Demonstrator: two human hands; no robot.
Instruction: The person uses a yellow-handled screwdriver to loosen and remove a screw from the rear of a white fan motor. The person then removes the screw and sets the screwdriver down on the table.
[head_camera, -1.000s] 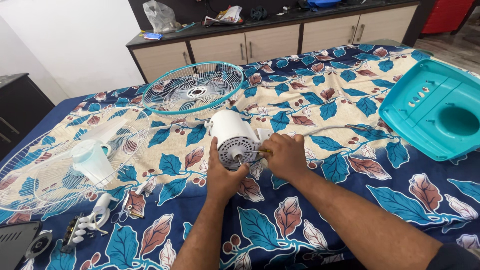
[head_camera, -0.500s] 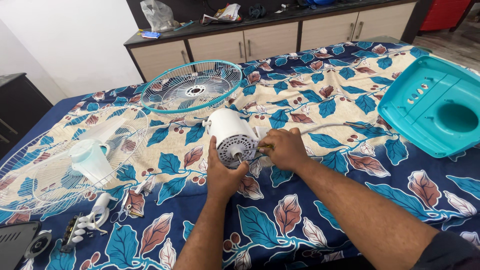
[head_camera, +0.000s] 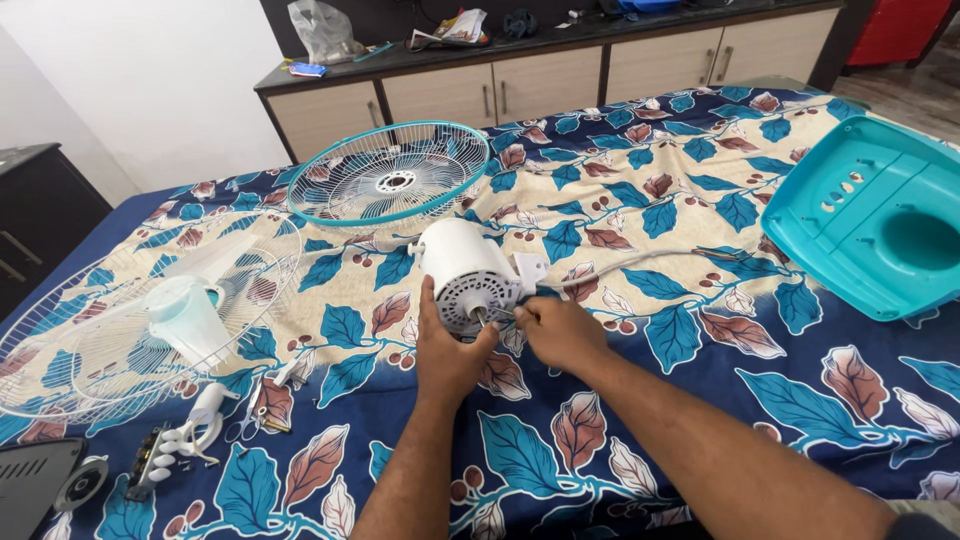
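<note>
Fan motor (head_camera: 466, 274), white and cylindrical, is laid on its side on the leaf-patterned bedsheet (head_camera: 700, 200), just ahead of both hands. Its vented end is cupped from below by the left hand (head_camera: 447, 352), fingers curled against the housing. The right hand (head_camera: 560, 332) is closed in a pinch just beside the shaft; what is pinched cannot be told.

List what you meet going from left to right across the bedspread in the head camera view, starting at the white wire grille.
White wire grille → clear fan blade → teal-rimmed grille → left hand on the white fan motor → right hand → teal fan base.
</note>
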